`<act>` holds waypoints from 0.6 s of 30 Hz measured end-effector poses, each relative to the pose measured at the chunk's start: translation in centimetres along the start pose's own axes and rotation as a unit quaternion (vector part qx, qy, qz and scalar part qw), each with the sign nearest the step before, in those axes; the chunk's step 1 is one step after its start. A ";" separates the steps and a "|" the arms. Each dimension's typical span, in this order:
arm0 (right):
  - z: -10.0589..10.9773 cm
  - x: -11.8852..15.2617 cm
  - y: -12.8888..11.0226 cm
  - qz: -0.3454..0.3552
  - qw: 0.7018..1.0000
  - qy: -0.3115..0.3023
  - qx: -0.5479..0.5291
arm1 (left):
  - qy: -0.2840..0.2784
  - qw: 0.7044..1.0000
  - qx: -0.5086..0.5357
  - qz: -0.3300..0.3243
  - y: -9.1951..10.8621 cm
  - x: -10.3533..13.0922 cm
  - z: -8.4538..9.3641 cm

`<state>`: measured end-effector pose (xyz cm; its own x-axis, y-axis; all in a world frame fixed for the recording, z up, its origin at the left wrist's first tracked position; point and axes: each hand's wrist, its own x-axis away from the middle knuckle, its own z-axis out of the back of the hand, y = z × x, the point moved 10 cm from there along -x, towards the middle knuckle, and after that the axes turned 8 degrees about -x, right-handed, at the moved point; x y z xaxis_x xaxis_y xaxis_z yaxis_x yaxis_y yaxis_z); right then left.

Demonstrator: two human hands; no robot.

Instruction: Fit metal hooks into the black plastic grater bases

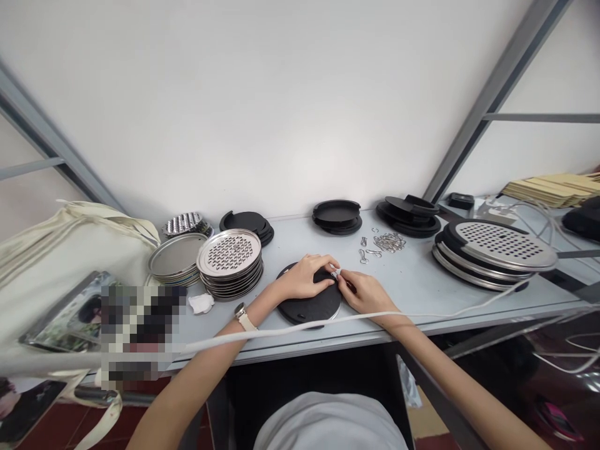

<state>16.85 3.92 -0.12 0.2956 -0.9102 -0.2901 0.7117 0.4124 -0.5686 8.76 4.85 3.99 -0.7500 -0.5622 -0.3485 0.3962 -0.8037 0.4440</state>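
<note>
A round black disc (307,309) lies flat near the front edge of the table, under my hands. My left hand (304,275) rests over its top, thumb and fingers curved together at the right rim. From the right, my right hand (363,290) pinches at that same rim. A small shiny metal piece (334,274) shows between the fingertips of both hands; its exact shape is partly hidden. Behind my right hand lies a loose pile of small wire clips (389,242), with several single ones nearer to me.
Perforated metal grater discs (229,262) stand stacked at left beside plain metal discs (175,256). Black round holders (336,215) line the back. A stack of grater discs in black rims (497,250) is at right. A white cable (281,331) crosses in front of my forearms.
</note>
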 end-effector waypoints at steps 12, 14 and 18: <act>1.0 0.0 0.8 -0.031 0.994 0.039 -0.095 | 0.039 0.995 -0.095 0.016 -0.3 0.3 0.7; 1.0 -0.1 0.7 -0.030 0.994 0.042 -0.092 | 0.037 0.987 -0.146 0.053 -0.8 0.4 0.8; 0.7 -0.6 0.7 -0.036 0.996 0.034 -0.080 | -0.013 0.974 -0.210 0.085 -1.1 0.6 0.1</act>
<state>17.60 4.73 0.14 0.1995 -0.9351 -0.2930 0.6174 0.3521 -0.7034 7.82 5.36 3.36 -0.6662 -0.6930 -0.2756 0.6929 -0.7118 0.1150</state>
